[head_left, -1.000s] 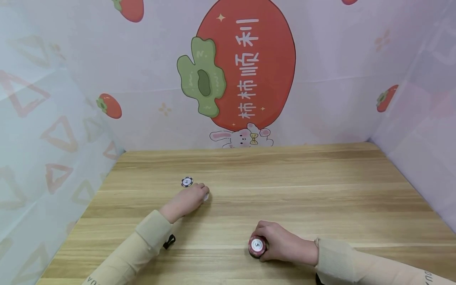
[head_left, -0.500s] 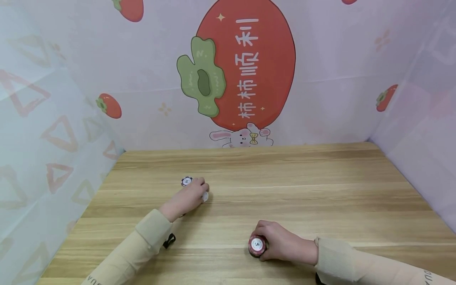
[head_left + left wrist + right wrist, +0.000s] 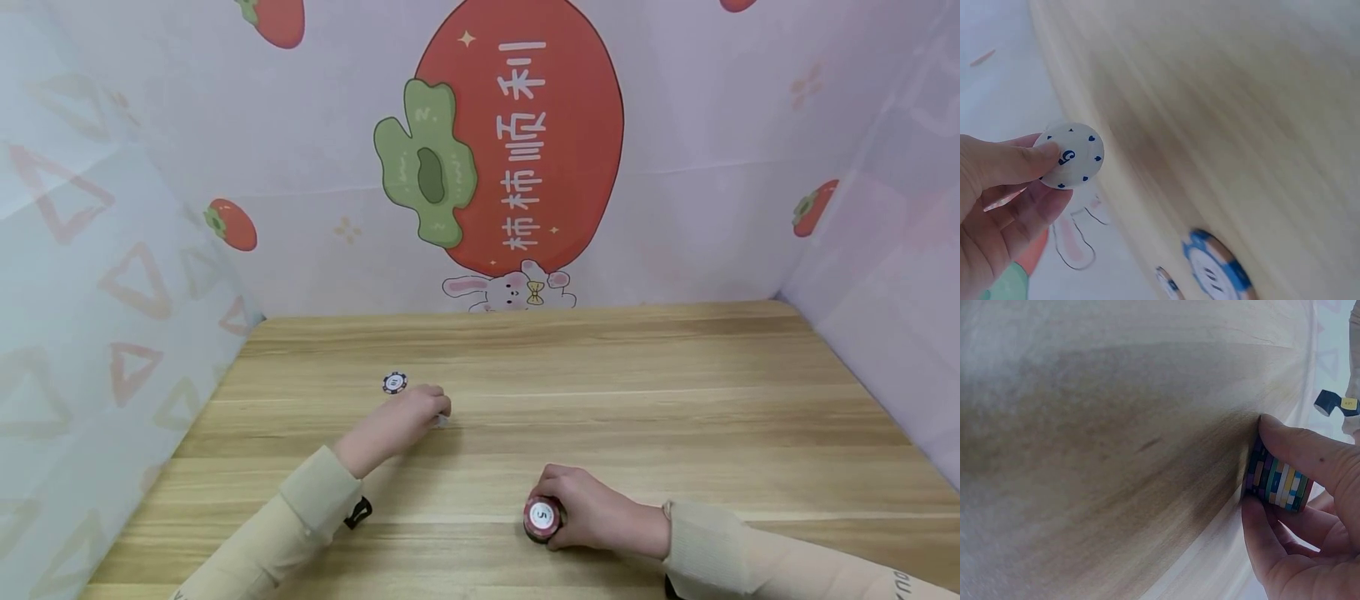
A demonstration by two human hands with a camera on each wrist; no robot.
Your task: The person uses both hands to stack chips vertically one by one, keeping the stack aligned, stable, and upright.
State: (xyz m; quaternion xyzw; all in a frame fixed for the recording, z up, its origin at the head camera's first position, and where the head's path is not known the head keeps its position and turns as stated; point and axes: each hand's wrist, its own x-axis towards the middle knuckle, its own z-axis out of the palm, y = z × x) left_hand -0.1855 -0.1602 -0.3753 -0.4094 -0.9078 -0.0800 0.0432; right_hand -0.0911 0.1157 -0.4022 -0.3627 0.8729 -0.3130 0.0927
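Note:
My left hand (image 3: pixel 393 427) pinches a white poker chip (image 3: pixel 1085 164) between thumb and fingers, over the left-middle of the table. Blue suit marks ring the chip's face, and the thumb covers part of its printed number. My right hand (image 3: pixel 596 512) grips the sides of a short stack of poker chips (image 3: pixel 542 518), nearer the front. On top of the stack is a dark red chip marked 5; its multicoloured chip edges (image 3: pixel 1277 481) show in the right wrist view. Beyond the left hand lies a chip marked 10 (image 3: pixel 394 382), flat on the table.
The left wrist view shows a blue-and-tan chip marked 10 (image 3: pixel 1215 270) and another chip (image 3: pixel 1169 284) on the wooden table (image 3: pixel 675 400). One of them is hidden by the left hand in the head view. Printed cloth walls (image 3: pixel 697 167) border the table's back and sides.
The left hand has shifted slightly to the right and toward me with its chip, uncovering the whole chip marked 10. My right hand stays on the stack.

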